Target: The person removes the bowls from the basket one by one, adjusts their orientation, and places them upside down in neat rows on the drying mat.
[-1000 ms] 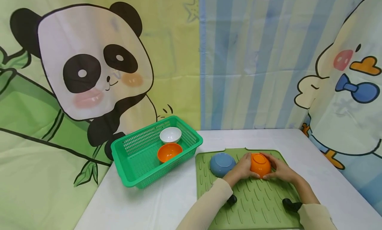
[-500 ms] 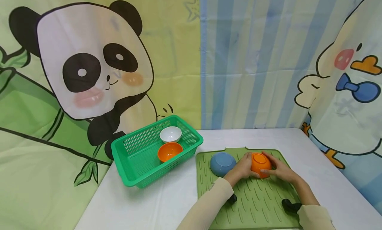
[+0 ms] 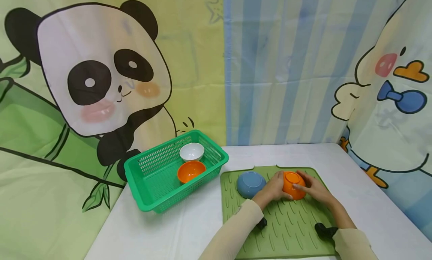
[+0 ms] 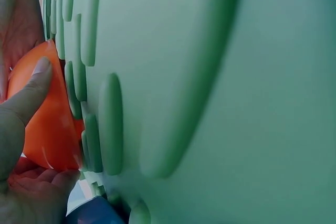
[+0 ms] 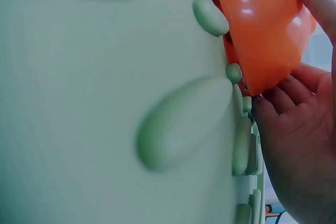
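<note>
An orange bowl (image 3: 292, 188) lies upside down on the green ribbed mat (image 3: 281, 230), its foot ring facing up. My left hand (image 3: 275, 187) holds its left side, thumb at the front. In the left wrist view that thumb presses on the orange wall and fingers curl at the far edge. From the right, my right hand (image 3: 316, 188) grips the same bowl, its thumb laid up over the side near the base. The right wrist view has these fingers at the rim, close to the mat. Left of both hands sits an overturned blue bowl (image 3: 251, 185).
A green perforated basket (image 3: 189, 190) stands at the left on the white table (image 3: 182, 233). Inside it are a white bowl (image 3: 191, 152) and another orange bowl (image 3: 191, 172), both upright. A printed curtain (image 3: 263, 72) hangs behind the table.
My right thumb has slid from the orange bowl's lower front edge up its side toward the base. The left hand keeps its hold, and the bowl stays at about the same spot.
</note>
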`<act>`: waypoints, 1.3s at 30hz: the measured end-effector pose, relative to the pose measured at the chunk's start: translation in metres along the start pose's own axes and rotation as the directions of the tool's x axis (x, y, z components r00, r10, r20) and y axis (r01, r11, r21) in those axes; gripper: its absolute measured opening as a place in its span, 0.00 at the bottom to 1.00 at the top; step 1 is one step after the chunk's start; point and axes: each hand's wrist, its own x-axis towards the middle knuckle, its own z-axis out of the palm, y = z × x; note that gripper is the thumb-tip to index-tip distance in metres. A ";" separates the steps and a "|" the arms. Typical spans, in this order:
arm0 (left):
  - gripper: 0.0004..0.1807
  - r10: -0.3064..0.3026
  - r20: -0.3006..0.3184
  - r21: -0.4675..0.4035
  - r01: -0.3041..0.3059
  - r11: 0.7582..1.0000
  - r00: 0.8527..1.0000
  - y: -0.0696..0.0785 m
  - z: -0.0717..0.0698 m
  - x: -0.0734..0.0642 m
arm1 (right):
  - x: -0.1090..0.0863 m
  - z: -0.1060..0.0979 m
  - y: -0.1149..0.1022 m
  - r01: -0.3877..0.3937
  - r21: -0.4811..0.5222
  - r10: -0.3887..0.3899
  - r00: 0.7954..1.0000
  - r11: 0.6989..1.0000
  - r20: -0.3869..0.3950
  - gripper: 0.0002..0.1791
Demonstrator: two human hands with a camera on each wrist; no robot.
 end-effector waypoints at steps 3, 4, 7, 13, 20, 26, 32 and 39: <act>0.54 0.003 -0.003 0.017 -0.003 1.000 1.000 -0.001 -0.001 -0.001 | 0.001 0.001 -0.001 0.002 0.015 -0.002 1.000 1.000 -0.003 0.37; 0.54 0.005 -0.003 0.021 -0.005 1.000 1.000 -0.001 -0.001 -0.001 | 0.001 0.002 -0.001 0.000 0.024 0.000 1.000 1.000 -0.002 0.37; 0.54 0.009 -0.003 0.037 -0.008 0.999 1.000 -0.003 -0.002 -0.001 | 0.002 0.002 -0.002 -0.004 0.050 0.003 1.000 0.999 0.007 0.36; 0.53 0.021 0.006 0.024 -0.021 0.999 1.000 -0.006 -0.004 0.001 | 0.004 0.005 0.002 -0.014 0.055 0.013 1.000 0.998 0.011 0.36; 0.52 0.039 -0.001 0.021 -0.039 0.999 0.999 -0.010 -0.022 -0.002 | 0.007 0.011 0.008 -0.029 0.051 0.028 0.999 0.998 0.015 0.36; 0.34 0.203 -0.303 -0.043 -0.226 0.973 0.931 -0.009 -0.082 -0.009 | 0.001 0.005 0.003 -0.039 0.033 0.040 0.999 0.999 -0.014 0.35; 0.18 0.160 -0.570 -0.372 -0.427 0.824 0.806 -0.032 -0.179 -0.023 | -0.002 -0.002 0.005 -0.046 0.005 0.046 0.999 0.999 -0.027 0.35; 0.18 -0.318 -0.533 -0.784 -0.316 0.534 0.784 -0.128 -0.254 -0.049 | -0.003 0.000 0.005 -0.031 0.021 0.032 0.999 0.999 -0.026 0.34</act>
